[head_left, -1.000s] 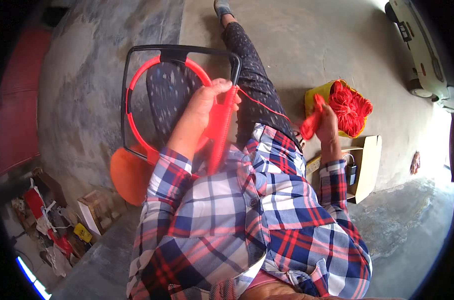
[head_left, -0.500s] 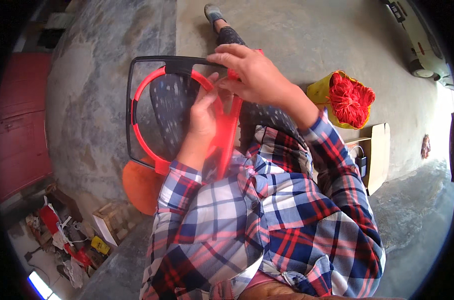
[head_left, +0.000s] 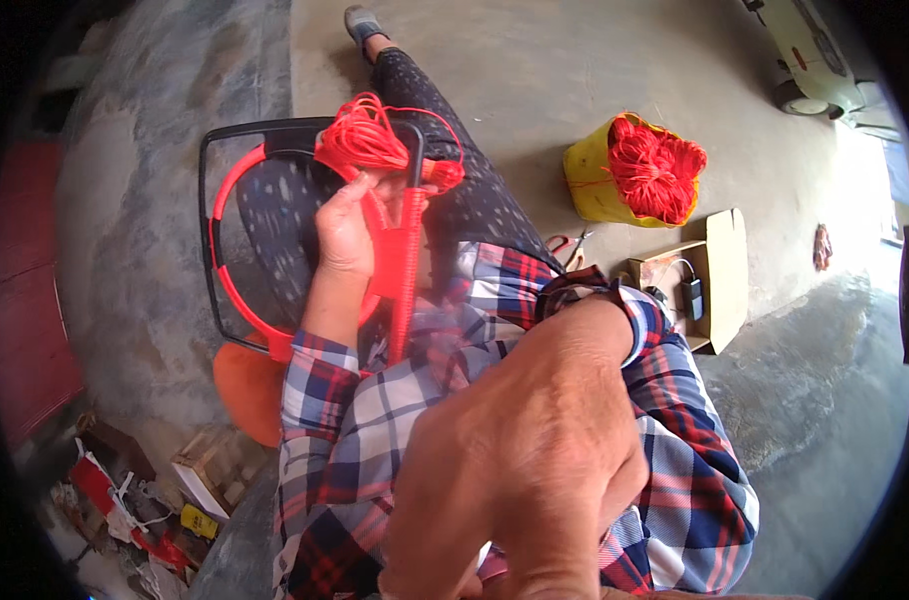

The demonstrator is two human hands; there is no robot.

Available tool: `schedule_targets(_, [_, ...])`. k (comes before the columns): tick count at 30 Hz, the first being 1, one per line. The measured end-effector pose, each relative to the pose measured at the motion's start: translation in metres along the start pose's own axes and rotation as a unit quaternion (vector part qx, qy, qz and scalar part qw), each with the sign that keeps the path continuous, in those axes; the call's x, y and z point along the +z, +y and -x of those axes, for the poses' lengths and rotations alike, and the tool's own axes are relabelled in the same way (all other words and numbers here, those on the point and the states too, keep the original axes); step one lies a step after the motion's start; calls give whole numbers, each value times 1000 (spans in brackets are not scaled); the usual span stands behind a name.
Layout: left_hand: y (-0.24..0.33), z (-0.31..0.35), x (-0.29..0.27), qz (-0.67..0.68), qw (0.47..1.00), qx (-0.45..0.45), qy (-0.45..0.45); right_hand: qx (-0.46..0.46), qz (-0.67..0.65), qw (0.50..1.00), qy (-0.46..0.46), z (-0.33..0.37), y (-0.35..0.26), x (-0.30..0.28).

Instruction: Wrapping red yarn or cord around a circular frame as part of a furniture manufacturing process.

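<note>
A black frame (head_left: 203, 190) with a red ring (head_left: 221, 205) inside it rests over my thigh. Its right side is wrapped tightly in red cord (head_left: 407, 270). A loose bundle of red cord (head_left: 360, 140) lies at the frame's upper right corner, with a loop trailing to the right. My left hand (head_left: 350, 225) is closed at the bundle's underside, its fingers partly hidden behind the red strands. Large and close to the camera, my right hand (head_left: 535, 440) is lifted in front of my checked shirt, back of the hand showing. Its fingertips are out of sight at the lower edge.
At the right stands a yellow bag (head_left: 590, 180) full of red cord. Scissors (head_left: 580, 250) lie near an open cardboard box (head_left: 727, 270) holding a small dark device. An orange round thing (head_left: 247, 385) sits left of me; a wooden crate (head_left: 215, 465) and clutter lie lower left.
My right hand has left the frame's upper right corner and come down and toward the camera. The cord bundle it covered now shows. The whole view has shifted somewhat.
</note>
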State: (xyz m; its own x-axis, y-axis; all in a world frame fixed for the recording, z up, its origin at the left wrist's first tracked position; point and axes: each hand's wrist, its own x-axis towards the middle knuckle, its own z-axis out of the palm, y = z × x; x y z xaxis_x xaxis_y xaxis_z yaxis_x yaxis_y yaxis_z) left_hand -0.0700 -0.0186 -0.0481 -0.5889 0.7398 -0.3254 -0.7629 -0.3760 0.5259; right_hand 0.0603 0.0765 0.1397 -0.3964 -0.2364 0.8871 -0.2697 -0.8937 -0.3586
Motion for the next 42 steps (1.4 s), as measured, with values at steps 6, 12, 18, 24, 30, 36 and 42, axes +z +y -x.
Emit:
schedule_targets(6, [4,5,1,11,1000,-4,-21,43,217,968,115,47,-5,-38])
schedule_targets(12, [6,5,1,26,999,-17,11,449,638,509,363,136,-20,-118])
schedule_targets(18, [1,6,4,38,995,-22,91,425,570,568,415,170,-11,-132])
schedule_targets(24, [7,9,1,-87,986,-137,49,142,234,748,605,147,-49,-107])
schedule_targets(30, [7,8,-3,-127,984,-105,69,100,88,808,573,109,-96,-28])
schedule_targets(36, [13,0,-3,-117,983,-98,102,152,-13,923,354,109,-147,19])
schedule_targets(42, [21,5,-14,-113,981,-88,132,88,356,572,733,124,-147,36])
